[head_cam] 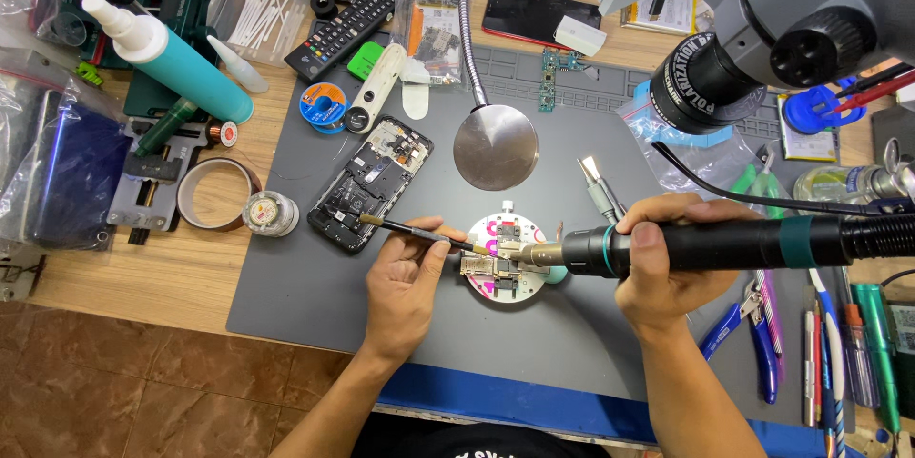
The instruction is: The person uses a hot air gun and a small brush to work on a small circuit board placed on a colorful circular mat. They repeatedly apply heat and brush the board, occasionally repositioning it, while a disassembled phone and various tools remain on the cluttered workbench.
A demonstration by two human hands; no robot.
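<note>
rework step i'd say: right hand point(667, 272) grips hot air gun point(705, 246) over circuit board point(496, 267), left hand point(405, 277) pinches brush point(419, 229); next needs steady heat.

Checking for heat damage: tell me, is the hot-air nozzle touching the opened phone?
Apart. The head view shows bare grey mat between the nozzle, over the round holder, and the opened phone.

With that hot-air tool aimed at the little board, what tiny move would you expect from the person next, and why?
Probably a slight nudge or lift with the thin tool in the left hand. Its tip already rests on the small circuit board clamped on the round white holder, right where the nozzle of the hot-air handpiece, gripped by the right hand, points. Whether the part is loose cannot be seen.
</note>
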